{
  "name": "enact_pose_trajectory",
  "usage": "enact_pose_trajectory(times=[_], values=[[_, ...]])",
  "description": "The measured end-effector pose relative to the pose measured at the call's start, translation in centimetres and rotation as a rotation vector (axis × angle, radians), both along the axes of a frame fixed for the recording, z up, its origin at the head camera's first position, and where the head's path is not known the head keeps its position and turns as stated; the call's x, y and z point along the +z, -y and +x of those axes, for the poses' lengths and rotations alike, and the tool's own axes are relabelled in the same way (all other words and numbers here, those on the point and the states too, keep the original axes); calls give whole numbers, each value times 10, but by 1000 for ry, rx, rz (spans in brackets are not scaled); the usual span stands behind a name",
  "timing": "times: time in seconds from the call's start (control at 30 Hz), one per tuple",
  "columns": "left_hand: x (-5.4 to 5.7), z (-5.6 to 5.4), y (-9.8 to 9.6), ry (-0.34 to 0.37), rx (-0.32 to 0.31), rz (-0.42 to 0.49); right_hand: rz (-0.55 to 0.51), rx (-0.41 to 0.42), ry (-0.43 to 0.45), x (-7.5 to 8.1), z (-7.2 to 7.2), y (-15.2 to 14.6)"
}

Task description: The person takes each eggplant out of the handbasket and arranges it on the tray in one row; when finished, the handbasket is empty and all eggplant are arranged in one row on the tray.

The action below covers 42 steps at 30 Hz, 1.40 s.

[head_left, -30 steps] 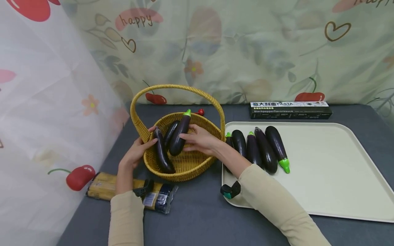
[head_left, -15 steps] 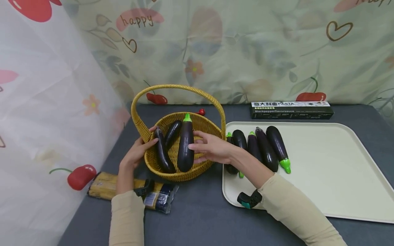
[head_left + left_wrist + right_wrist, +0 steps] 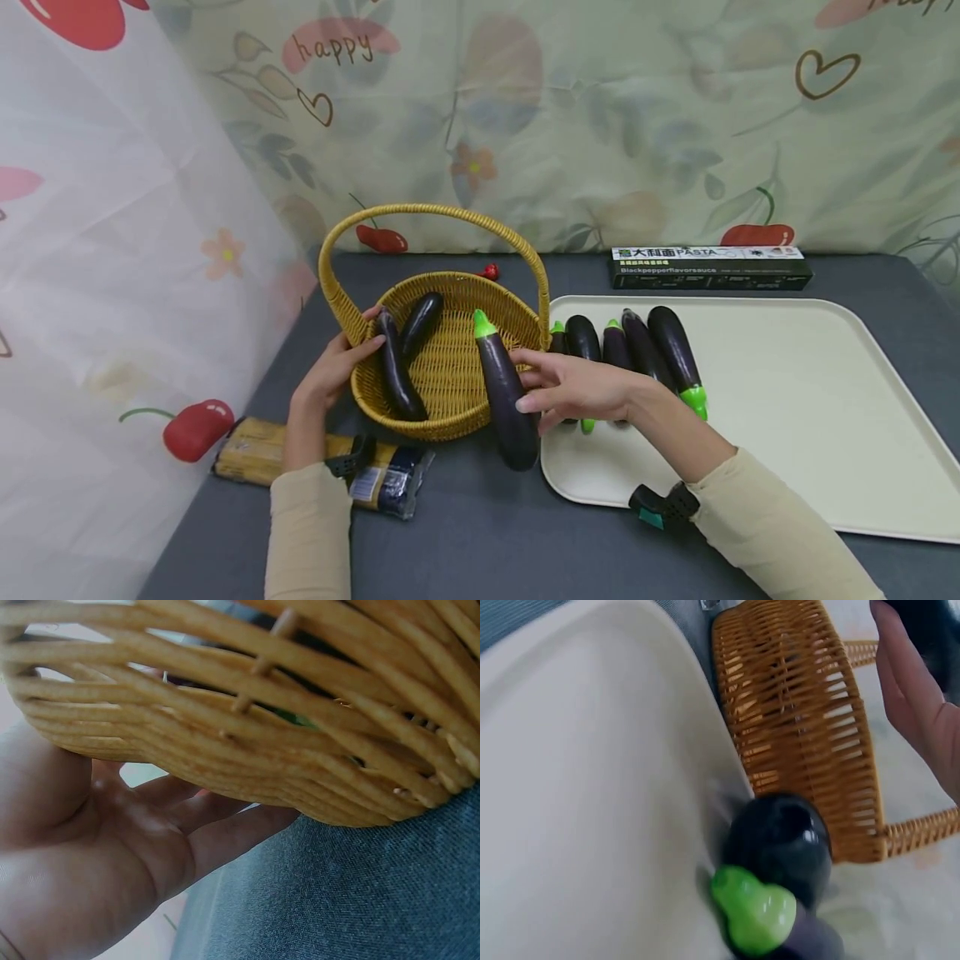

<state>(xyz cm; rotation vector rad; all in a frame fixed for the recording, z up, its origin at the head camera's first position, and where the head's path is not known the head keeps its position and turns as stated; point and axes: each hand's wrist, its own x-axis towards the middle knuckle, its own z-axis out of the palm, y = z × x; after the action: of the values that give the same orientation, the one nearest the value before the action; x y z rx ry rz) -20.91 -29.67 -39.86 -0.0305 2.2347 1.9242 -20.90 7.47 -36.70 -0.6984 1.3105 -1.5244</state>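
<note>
A wicker basket (image 3: 450, 429) with a tall arched handle stands left of centre. My left hand (image 3: 330, 371) holds its left rim, thumb over the edge; in the left wrist view the fingers (image 3: 240, 832) lie along the woven outside. Inside are a long curved eggplant (image 3: 397, 367) and a shorter dark one (image 3: 422, 323). My right hand (image 3: 581, 387) grips a large eggplant (image 3: 504, 400), green cap up, over the basket's front right rim. In the right wrist view this eggplant (image 3: 928, 634) is only a dark shape at the top corner.
Right of the basket is a cream tray (image 3: 795, 417) with several eggplants (image 3: 675, 346) along its left side. A black pasta box (image 3: 711, 268) lies behind it. A yellow pasta packet (image 3: 258, 450) lies under the left forearm, and a small red item (image 3: 490, 272) behind the basket.
My right hand has carried the large eggplant from inside the basket rightward and toward me, over the front right rim. My left hand and the basket have stayed in place.
</note>
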Motion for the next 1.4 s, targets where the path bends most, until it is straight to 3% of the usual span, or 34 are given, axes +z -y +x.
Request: enact_pose_trajectory(times=[0.27,0.53,0.7,0.97,1.17,1.4], values=[[-2,0,0,1,2,0,19,-26,-51,-6,6,-30],[-2,-1,0,3,-10,-15,167,-64,-217,0,9,-68],[-1,-2,0,5,-15,-19,116,-71,-272,3,9,-91],[0,-2,1,8,-16,-19,21,-147,-296,1,0,-117],[-1,-2,1,15,-13,-19,104,-279,-264,5,-6,-128],[-1,-3,1,10,-20,-11,163,-401,-300,5,-13,-143]])
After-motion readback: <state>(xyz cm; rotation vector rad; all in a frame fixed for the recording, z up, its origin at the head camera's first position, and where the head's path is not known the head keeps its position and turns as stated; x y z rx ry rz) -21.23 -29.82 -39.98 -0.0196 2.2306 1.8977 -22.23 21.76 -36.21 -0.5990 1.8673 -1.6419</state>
